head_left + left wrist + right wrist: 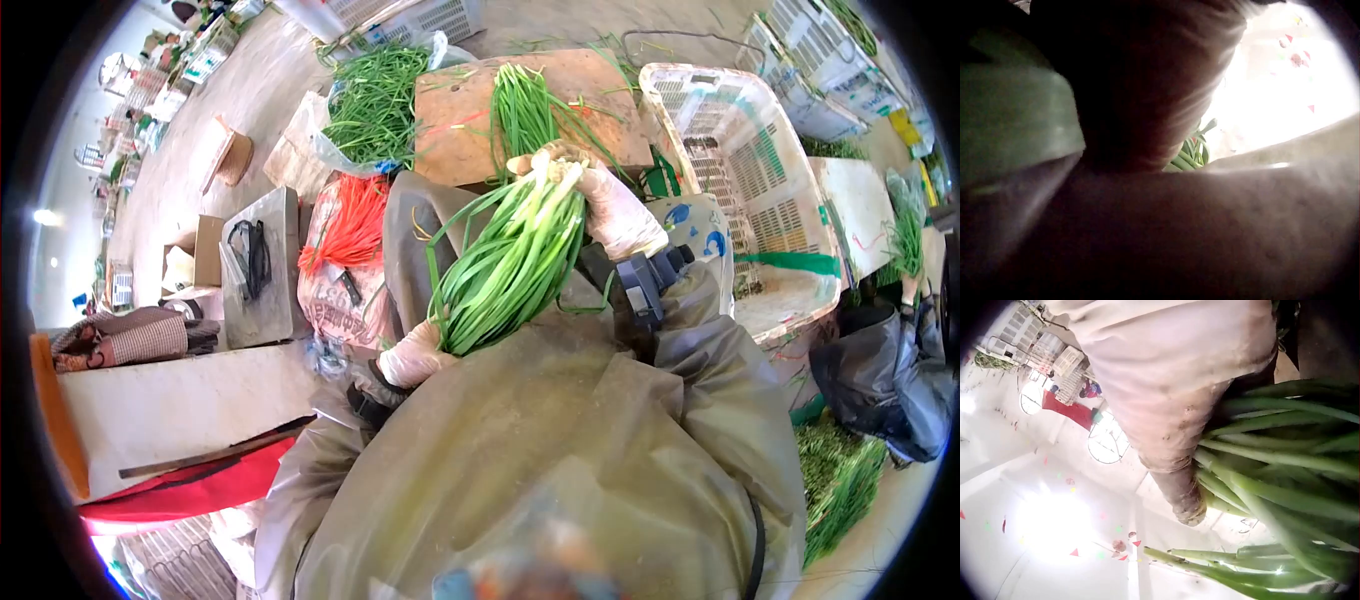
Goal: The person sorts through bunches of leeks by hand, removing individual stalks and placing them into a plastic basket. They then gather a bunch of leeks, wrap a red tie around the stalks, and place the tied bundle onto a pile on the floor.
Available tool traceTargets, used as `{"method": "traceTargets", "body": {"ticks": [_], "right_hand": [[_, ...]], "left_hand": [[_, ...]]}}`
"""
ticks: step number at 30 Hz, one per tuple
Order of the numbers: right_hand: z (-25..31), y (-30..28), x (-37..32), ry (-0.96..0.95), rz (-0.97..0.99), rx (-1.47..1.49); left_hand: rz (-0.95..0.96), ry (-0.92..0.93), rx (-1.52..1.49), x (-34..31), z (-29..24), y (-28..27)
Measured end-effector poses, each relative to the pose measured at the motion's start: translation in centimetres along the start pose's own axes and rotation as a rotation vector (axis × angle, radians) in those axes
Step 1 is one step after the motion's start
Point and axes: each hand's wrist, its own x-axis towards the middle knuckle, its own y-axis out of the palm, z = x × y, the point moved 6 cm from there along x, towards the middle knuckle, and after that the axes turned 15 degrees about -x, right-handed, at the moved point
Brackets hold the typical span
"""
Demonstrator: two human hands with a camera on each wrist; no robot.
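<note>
A bunch of Chinese chives (510,265) lies slanted across the person's lap in the head view, pale stem ends up and leaf tips down to the left. The gloved right hand (610,205) grips it round the pale ends; in the right wrist view its thumb (1175,487) bends against the green leaves (1285,462). Lower down, the gloved left hand (415,355) is at the leaf tips, its fingers hidden by the greens. The left wrist view is mostly dark, with a bit of green leaf (1191,156) in a gap; I cannot tell how these fingers are bent.
Another bunch of chives (525,110) lies on a wooden board (450,105) ahead. Left of it are a bag of loose chives (375,105) and red ties (350,220). A white plastic crate (830,290) stands on the right, with another person's arm (912,290) beyond.
</note>
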Motion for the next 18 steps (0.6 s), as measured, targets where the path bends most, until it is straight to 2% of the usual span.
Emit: {"method": "traceTargets", "body": {"ticks": [3,5,6,7,9,11,12,15,17,18], "right_hand": [[-0.3,-0.4,0.2,0.046,-0.016,-0.028],[0.0,0.4,0.1,0.079,-0.066,-0.055],[0.2,0.5,0.2,0.11,-0.115,-0.084],[0.2,0.6,0.4,0.103,-0.116,-0.086],[-0.1,0.6,0.7,0.117,-0.14,-0.155],[-0.3,1.3,1.2,0.112,-0.157,-0.16],[-0.5,1.8,1.7,0.122,-0.156,-0.16],[-0.6,3.9,2.6,0.119,-0.191,-0.239],[-0.6,4.6,2.8,0.049,-0.198,-0.447],[-0.3,4.8,2.5,0.051,-0.198,-0.454]], "left_hand": [[-0.007,-0.051,0.084,0.3,0.0,-0.5],[0.071,0.129,-0.12,0.4,-1.2,-1.7],[-0.059,0.269,-0.096,-0.1,-2.7,-2.4],[-0.132,0.388,-0.203,0.6,-3.8,-3.6],[-0.059,0.409,-0.146,0.1,-7.1,-2.8],[0.03,0.512,0.15,1.0,-9.9,-1.7],[0.068,0.494,0.292,1.2,-11.7,1.2],[-0.04,0.587,0.555,4.3,-14.6,5.1],[-0.077,0.535,0.404,6.4,-15.0,5.4],[-0.136,0.592,0.242,6.7,-15.0,5.9]]}}
